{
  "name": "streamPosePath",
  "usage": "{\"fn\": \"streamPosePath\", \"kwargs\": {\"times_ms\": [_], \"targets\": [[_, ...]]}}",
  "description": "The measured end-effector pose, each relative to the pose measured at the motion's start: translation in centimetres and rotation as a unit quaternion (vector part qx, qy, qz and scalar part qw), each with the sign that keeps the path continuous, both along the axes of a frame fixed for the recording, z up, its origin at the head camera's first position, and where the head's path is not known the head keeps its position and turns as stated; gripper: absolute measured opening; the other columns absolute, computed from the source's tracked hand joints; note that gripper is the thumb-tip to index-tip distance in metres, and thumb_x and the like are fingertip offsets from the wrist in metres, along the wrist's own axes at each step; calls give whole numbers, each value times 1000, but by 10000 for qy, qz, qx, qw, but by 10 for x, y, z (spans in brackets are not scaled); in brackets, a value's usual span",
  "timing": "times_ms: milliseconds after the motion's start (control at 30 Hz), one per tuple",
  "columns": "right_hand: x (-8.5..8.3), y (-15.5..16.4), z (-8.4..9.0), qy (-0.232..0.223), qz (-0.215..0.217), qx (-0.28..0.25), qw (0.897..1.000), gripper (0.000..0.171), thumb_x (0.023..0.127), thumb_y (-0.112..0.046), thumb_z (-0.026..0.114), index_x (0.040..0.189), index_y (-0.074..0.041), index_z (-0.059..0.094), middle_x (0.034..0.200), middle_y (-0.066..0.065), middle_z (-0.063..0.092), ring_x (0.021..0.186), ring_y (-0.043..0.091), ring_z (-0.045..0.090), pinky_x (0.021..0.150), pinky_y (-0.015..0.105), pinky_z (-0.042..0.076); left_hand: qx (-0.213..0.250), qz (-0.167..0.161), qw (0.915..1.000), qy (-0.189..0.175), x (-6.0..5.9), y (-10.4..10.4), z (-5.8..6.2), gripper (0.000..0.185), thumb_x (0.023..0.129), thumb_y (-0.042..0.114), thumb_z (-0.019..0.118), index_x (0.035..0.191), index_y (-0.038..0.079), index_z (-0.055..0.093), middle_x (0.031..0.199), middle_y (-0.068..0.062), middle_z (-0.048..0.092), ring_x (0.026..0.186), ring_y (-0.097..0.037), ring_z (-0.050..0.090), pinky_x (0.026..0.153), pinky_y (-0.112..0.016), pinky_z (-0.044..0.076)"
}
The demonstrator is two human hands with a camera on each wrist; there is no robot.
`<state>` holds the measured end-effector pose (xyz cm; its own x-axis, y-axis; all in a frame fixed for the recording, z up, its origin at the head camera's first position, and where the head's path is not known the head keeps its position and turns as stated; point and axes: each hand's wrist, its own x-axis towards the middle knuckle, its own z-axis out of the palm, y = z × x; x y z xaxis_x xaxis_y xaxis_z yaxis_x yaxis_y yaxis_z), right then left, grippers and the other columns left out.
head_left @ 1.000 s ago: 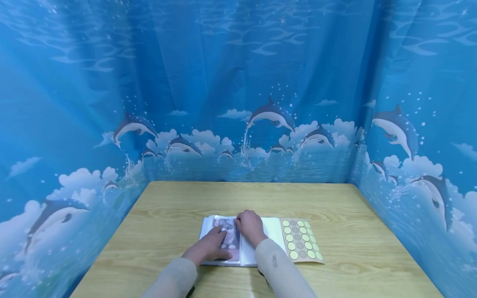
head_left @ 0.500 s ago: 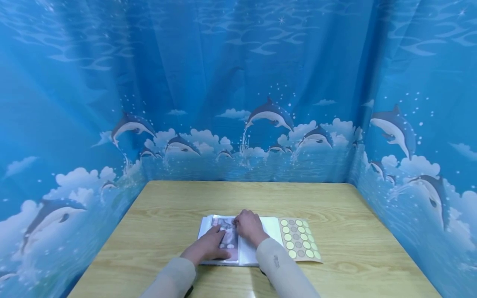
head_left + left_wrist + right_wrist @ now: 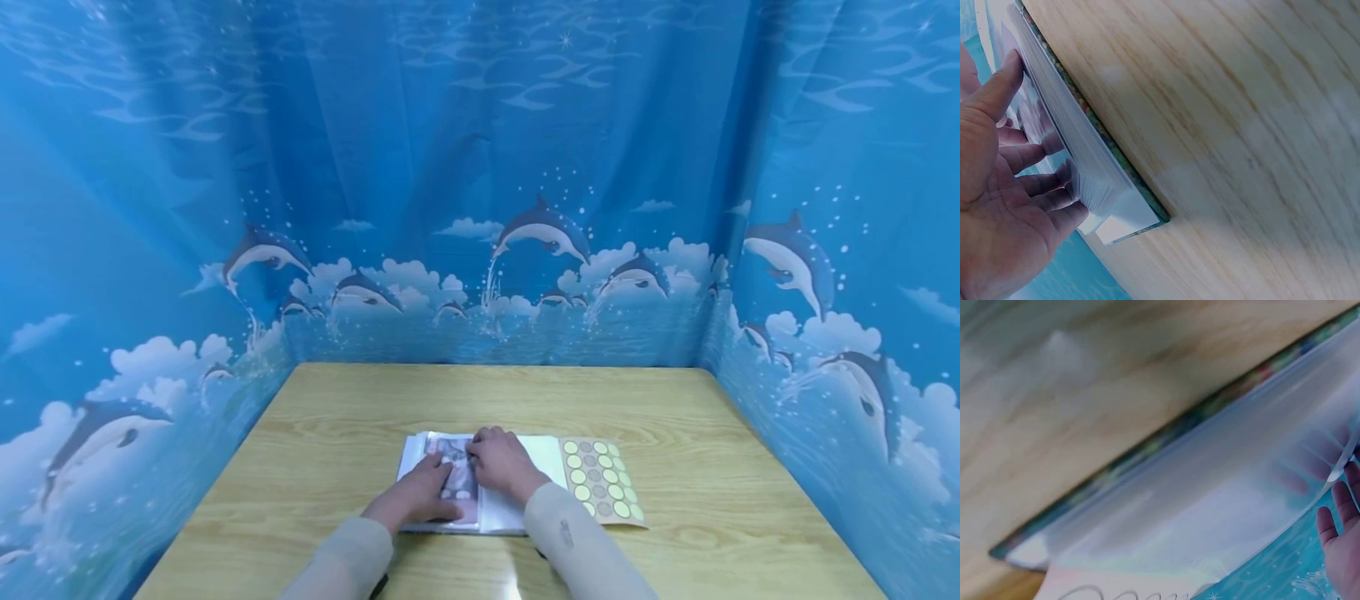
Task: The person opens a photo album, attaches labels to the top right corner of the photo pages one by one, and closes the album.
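A photo album (image 3: 543,458) lies spread on the table, its clear-sleeved pages stacked over a patterned cover that shows along the edge in the left wrist view (image 3: 1097,128). On the left page is a greyish-pink photo (image 3: 461,479). My left hand (image 3: 420,492) rests across that page with fingers fairly straight, partly covering the picture. Beside the spine, my right hand (image 3: 504,462) has its fingertips bunched at the photo's upper right edge and pinches it. In the right wrist view, the other fingers of my right hand (image 3: 1344,540) extend by the page edge.
A tan sheet of round yellow labels (image 3: 600,483) lies against the album's right side, some of its circles bare. The wood-grain table (image 3: 360,408) is bordered at the back and sides by a blue dolphin-print curtain (image 3: 420,208).
My right hand shifts slightly toward me and its wrist and sleeve swing a little to the right. The left hand keeps its place on the page.
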<state>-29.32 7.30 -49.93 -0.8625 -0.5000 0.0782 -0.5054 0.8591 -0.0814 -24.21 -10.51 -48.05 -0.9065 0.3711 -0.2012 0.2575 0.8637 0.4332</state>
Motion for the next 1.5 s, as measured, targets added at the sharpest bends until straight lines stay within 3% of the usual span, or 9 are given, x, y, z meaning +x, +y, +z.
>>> {"fn": "streamPosePath", "kwargs": {"times_ms": [200, 533, 1100, 1500], "targets": [[6, 5, 0, 89, 242, 219, 9994, 42, 101, -39, 50, 134, -16, 63, 132, 4, 60, 122, 25, 53, 102, 46, 44, 5, -30, 10000, 64, 1, -1, 0, 82, 83, 42, 78, 142, -5, 47, 152, -31, 32, 141, -45, 30, 115, -54, 28], [12, 8, -9, -31, 229, 301, 9993, 55, 103, -49, 41, 145, -16, 51, 146, 4, 50, 133, 26, 45, 109, 49, 37, 34, 1, 10000, 53, 1, 0, 2, 81, 83, 41, 79, 142, -5, 48, 152, -31, 31, 141, -45, 30, 115, -55, 28], [13, 4, 0, -89, 159, 349, 9992, 48, 103, -43, 43, 142, -16, 55, 144, 4, 53, 133, 26, 46, 111, 51, 34, -7, -36, 10000, 47, 0, 0, 1, 80, 83, 41, 78, 141, -6, 48, 151, -31, 33, 141, -45, 31, 115, -55, 28], [10, 7, -10, 140, 315, 163, 9993, 52, 103, -43, 43, 143, -12, 53, 144, 6, 52, 134, 26, 44, 112, 50, 34, -9, 59, 10000, -59, 2, 1, 4, 79, 84, 41, 78, 142, -4, 48, 153, -29, 32, 142, -44, 30, 115, -55, 28]]}}
